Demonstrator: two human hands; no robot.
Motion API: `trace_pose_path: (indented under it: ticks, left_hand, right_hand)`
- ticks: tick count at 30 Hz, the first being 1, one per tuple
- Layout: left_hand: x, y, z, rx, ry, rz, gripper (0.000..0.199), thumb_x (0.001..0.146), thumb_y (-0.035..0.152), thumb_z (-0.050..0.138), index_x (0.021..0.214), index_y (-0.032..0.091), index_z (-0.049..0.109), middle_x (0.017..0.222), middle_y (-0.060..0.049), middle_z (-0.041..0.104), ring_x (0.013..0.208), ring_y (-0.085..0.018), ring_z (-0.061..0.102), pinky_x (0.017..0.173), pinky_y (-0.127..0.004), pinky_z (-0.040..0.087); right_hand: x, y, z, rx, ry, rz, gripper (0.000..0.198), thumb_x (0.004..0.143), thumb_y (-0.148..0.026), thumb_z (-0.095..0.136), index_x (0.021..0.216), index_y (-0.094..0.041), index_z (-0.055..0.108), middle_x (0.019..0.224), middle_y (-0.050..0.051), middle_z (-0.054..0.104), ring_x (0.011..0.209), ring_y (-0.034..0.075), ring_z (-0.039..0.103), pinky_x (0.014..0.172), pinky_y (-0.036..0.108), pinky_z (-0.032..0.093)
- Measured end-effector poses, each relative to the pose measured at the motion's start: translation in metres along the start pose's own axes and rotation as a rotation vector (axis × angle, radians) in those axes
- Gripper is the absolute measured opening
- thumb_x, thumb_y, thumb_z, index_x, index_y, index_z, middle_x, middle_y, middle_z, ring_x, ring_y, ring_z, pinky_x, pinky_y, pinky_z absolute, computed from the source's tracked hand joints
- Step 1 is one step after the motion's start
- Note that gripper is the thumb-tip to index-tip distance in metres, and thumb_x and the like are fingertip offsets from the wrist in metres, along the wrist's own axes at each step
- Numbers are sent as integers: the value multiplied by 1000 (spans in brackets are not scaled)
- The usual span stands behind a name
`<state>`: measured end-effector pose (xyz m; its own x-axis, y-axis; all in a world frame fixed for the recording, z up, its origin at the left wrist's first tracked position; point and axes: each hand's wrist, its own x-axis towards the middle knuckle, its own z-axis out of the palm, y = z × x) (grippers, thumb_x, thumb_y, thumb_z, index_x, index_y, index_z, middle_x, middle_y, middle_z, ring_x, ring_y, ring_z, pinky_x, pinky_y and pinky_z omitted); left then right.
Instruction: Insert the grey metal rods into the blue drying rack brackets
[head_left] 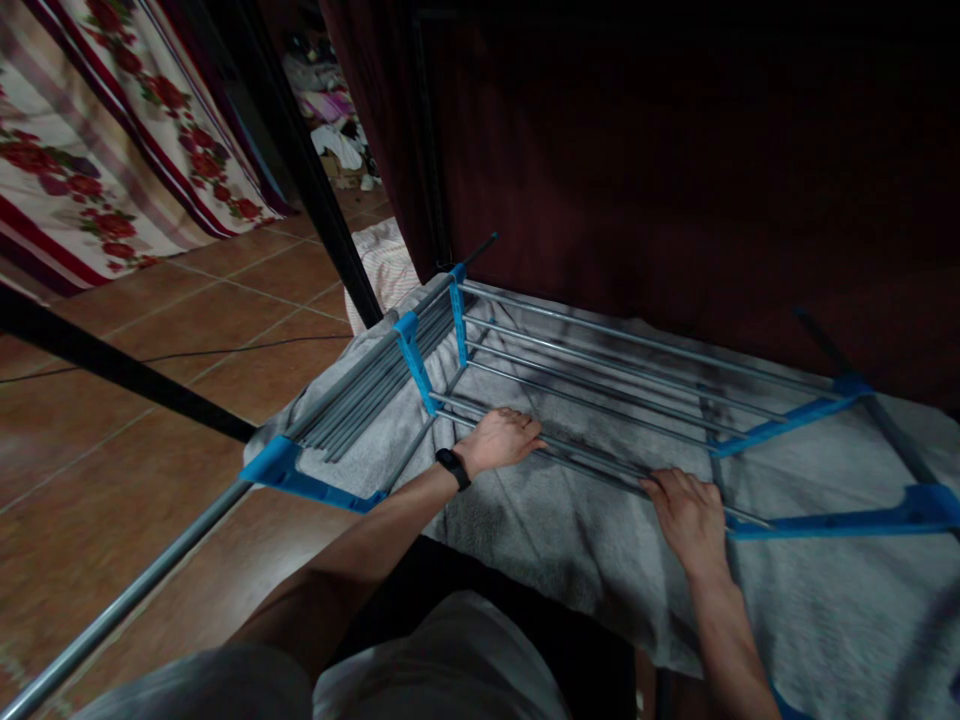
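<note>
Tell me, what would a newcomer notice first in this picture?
Probably the metal rack with its blue brackets, spread over grey cloth in the middle. Next, the left hand, with a black wristband, and the right hand, both holding the near bars. At upper left hangs floral cloth.

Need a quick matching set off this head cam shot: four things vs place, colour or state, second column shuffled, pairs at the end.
Things
1. Left hand
2. Patterned curtain
3. Grey cloth
4. Plastic brackets

Place, colour or state
A. Solid blue
B. Spread beneath the metal rack
C. On a bar, with a black wristband at the wrist
D. Upper left of the view, with red flowers

Pairs: 1-C, 2-D, 3-B, 4-A
</note>
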<state>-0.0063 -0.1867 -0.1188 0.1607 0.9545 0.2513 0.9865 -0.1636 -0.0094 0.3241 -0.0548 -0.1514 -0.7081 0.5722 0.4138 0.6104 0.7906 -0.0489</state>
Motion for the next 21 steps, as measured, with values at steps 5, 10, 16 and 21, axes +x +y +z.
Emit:
trace_pose_path:
  ticks: [5,10,16,21]
  left_hand:
    - [0,0,-1,-24,22,7,40,103,50,41,94,18,64,82,-7,66,80,-20,64,75,-34,44]
    - [-11,-5,-1,-15,112,18,42,102,54,41,100,19,65,87,-6,66,85,-20,63,79,-35,44]
    - [-36,-34,-5,45,194,-263,47,103,52,38,86,18,66,84,-9,67,85,-22,64,80,-36,43]
    - [-38,-50,-7,68,166,-363,55,104,50,32,75,18,66,74,-10,69,76,-23,66,73,-36,44]
  right_hand:
    - [2,-4,-1,29,8,7,38,102,-49,41,95,-21,66,86,8,70,84,25,60,79,38,36]
    - [-10,3,-6,1,103,9,39,102,-49,40,118,-21,63,105,9,72,96,27,63,96,45,36]
    - [-38,44,-5,-206,171,188,42,103,-41,33,79,-21,61,76,11,65,75,28,58,76,41,40]
    - [-30,49,4,-277,207,269,44,101,-40,40,62,-23,51,61,9,58,58,23,51,61,38,34]
